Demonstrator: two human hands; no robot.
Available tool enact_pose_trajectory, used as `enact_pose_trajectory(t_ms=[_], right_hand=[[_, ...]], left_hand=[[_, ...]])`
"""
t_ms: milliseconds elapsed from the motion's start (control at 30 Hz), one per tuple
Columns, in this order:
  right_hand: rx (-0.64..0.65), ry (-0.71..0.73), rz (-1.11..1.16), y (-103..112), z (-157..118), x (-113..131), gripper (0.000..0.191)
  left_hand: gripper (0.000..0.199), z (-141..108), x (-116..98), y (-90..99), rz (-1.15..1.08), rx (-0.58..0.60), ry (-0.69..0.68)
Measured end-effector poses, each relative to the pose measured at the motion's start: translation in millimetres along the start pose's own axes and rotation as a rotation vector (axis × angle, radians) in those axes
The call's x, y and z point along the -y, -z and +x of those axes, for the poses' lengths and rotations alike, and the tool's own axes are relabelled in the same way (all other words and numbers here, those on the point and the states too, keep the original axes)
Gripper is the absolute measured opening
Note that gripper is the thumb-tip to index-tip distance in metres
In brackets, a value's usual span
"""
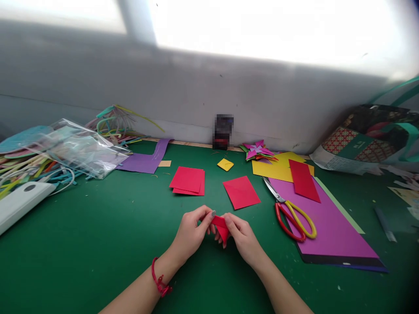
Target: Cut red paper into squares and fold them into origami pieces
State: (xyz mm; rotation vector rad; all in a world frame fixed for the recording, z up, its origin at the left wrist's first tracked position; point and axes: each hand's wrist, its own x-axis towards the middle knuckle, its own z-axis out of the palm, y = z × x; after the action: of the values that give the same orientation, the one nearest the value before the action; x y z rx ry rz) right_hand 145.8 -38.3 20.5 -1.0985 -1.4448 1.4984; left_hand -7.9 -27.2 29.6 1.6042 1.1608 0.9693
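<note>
Between my two hands is a small folded piece of red paper [221, 226], with a triangular flap hanging down. My left hand [195, 227] pinches its left end between thumb and fingers; a red cord bracelet [157, 279] is on that wrist. At the other end my right hand [240, 233] is closed on the paper, thumb on top. Some of the fingertips are hidden behind the fold. Just beyond my hands lie a red paper square [241, 192] and a small stack of red squares [187, 180]. A little yellow folded paper [225, 164] sits farther back.
Red-and-yellow-handled scissors [291, 213] rest on purple sheets [330, 231] at right, near yellow paper [271, 170] and folded paper stars [257, 150]. Pipe cleaners and a clear plastic bag [81, 148] crowd the left, with a white power strip [24, 203]. A bag [363, 135] stands far right.
</note>
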Motion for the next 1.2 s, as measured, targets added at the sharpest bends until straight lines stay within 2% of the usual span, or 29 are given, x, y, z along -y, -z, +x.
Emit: enact_pose_trajectory(t_ms=[167, 267, 633, 1033, 1200], right_hand=[[-0.050, 0.053, -0.234, 1.2, -2.3, 1.8, 0.040], [-0.079, 0.070, -0.295, 0.3, -3.1, 2.7, 0.040], [-0.060, 0.021, -0.155, -2.1, -2.7, 1.6, 0.036], [-0.124, 0.123, -0.377, -3.8, -5.0, 5.4, 0.033], [-0.078, 0.098, -0.342, 1.7, -5.0, 4.5, 0.034]], left_hand=[[0.029, -1.5, 0.4, -0.7, 0.026, 0.003, -0.010], [0.029, -1.8, 1.8, -1.4, 0.040, -0.002, -0.008], [0.029, -2.3, 2.1, -3.2, 0.057, 0.015, -0.029], [0.029, -4.3, 0.8, -4.5, 0.054, 0.025, -0.018], [0.030, 0.5, 5.2, -1.5, -0.057, 0.127, 0.050]])
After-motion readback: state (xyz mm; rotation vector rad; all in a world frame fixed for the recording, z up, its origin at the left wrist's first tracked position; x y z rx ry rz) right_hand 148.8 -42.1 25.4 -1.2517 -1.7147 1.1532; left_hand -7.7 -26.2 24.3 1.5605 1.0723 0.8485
